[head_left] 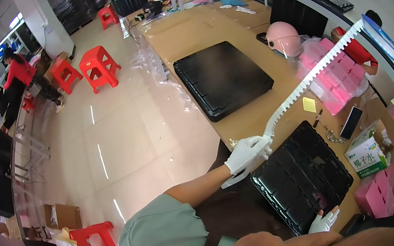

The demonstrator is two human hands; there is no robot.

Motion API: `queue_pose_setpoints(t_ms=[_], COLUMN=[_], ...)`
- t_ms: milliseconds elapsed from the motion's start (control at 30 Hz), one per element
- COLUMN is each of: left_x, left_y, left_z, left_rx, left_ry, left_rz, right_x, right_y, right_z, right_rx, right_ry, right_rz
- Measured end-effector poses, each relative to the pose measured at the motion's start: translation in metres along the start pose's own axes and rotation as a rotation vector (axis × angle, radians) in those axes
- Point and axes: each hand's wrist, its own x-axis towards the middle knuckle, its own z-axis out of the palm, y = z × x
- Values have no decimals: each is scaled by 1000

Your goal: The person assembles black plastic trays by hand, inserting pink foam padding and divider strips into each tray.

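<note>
Brown table [181,31]: it spread under and beyond the near black case, my landmark.
Near black case [297,168]: through the head camera I saw it close before the person, glossy and ribbed.
Far black case [226,78]: it lay beyond the near black case, well apart.
White toothed strip [302,89]: it curved from beside the near black case's upper left edge, away to the right.
Green-and-white carton [367,155]: it stood just right of the near black case.
Left hand [247,156]: gloved, it pinched the strip's end beside that upper left edge.
Right hand [325,219]: it was at the near black case's lower edge; I could not tell its grip.
</note>
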Motion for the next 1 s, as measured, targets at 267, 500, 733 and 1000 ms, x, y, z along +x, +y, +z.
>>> queue_pose_setpoints(t_ms=[267,500,733,1000], left_x=[3,24,14,14], left_y=[13,78,85,5], left_z=[-16,-7,-2,-33], left_rx=[-17,-178,-141,-158], left_ry=[63,-20,-64,0], left_rz=[33,121,160,45], right_x=[-6,-36,-75,-73], right_y=[-16,-162,-295,-266], right_z=[-31,-93,-32,9], right_rx=[125,948,494,247], right_ry=[158,-172,-1059,-1108], right_rz=[-102,-490,-908,-937])
